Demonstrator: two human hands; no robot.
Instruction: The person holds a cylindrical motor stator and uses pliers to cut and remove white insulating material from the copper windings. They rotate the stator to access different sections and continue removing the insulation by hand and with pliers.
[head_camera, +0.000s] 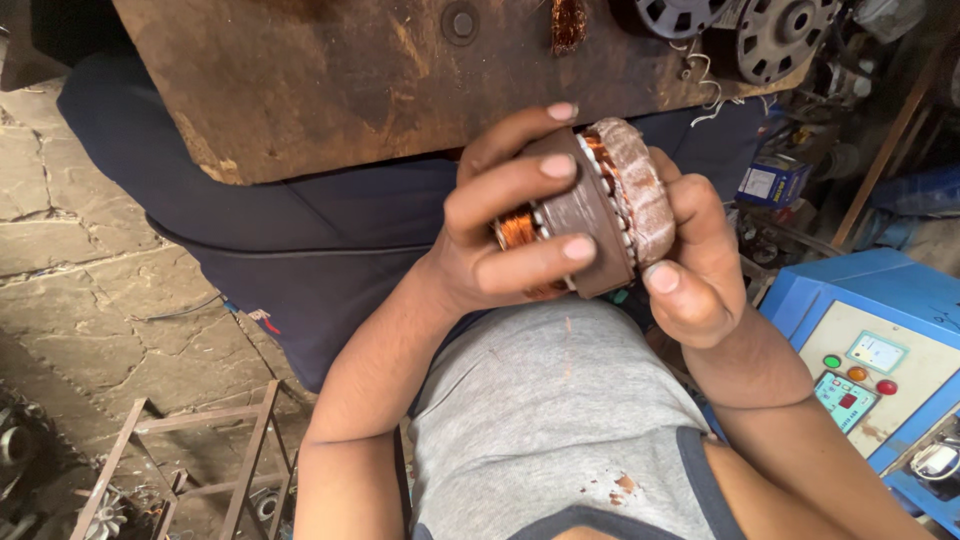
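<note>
Left grip: the left hand is wrapped around the motor stator, three fingers laid across its dark laminated rim, thumb hidden behind it.
Right grip: the right hand clasps the same stator from the other side, its thumb tip pressed on the lower edge of the rim, its fingers curled behind the taped end.
Stator: held between both grips above the person's lap, turned edge-on to the camera; a dark ring of steel with pale slot liners showing along the edge.
Copper winding: bright orange wire bulges out on the left grip's side, partly covered by the fingers.
Taped winding end: a pinkish-brown wrapped ring on the right grip's side, touching the right fingers.
Bench: a worn, stained wooden slab just beyond both grips, its edge close behind the stator.
Fan motor parts: round slotted metal covers lying on the bench, past the right grip.
Blue machine: a box with coloured buttons and a small display, just outside the right grip's wrist.
Metal frame: a rusty angle-iron rack on the stone floor, well outside the left forearm.
</note>
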